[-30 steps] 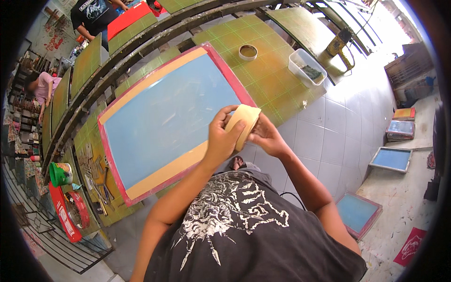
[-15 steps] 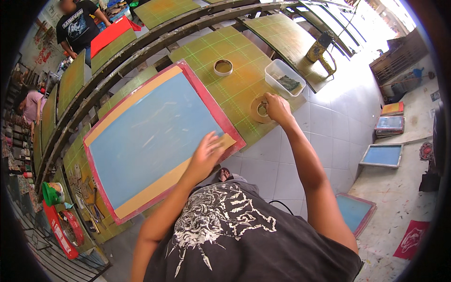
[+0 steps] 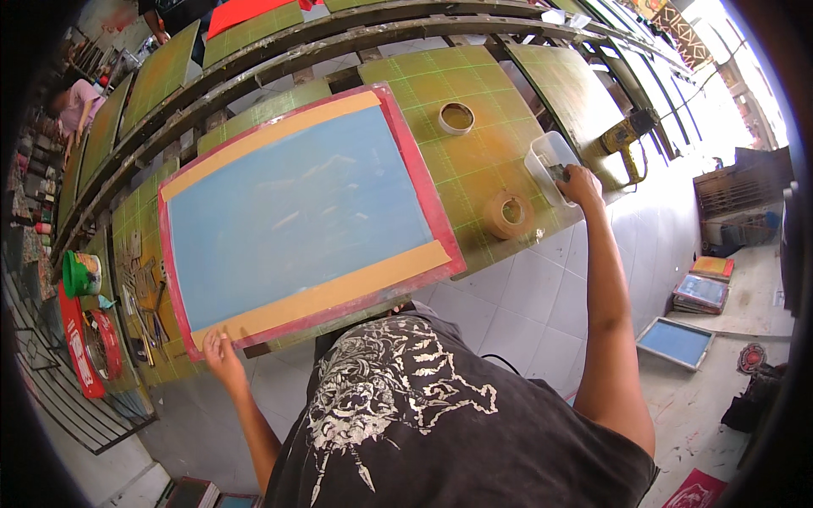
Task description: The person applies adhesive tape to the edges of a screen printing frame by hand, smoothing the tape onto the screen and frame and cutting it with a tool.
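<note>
A silk-screen frame (image 3: pixel 296 207) with blue mesh, red edges and strips of tan tape lies across the green boards. My left hand (image 3: pixel 223 359) rests its spread fingers on the near left corner of that frame. Over at the right, my right hand (image 3: pixel 583 188) reaches into a clear plastic tub (image 3: pixel 543 173), its fingers closed on a dark rag (image 3: pixel 559 172); the hand hides part of the rag. Beside the tub, nearer me, a roll of tan tape (image 3: pixel 495 222) lies flat. A second, smaller tape roll (image 3: pixel 456 119) sits farther back on the same green board (image 3: pixel 474 76).
A yellow heat gun (image 3: pixel 629 135) stands past the tub. Scrapers and hand tools (image 3: pixel 146 305) lie left of the frame, near a green-and-white bucket (image 3: pixel 82 274). Metal rails (image 3: pixel 339 61) run behind the boards. Another person (image 3: pixel 80 106) stands far left.
My right hand has left the tape roll and gone into the tub, taking hold of the rag. My left hand has moved from the frame's near right part to its near left corner.
</note>
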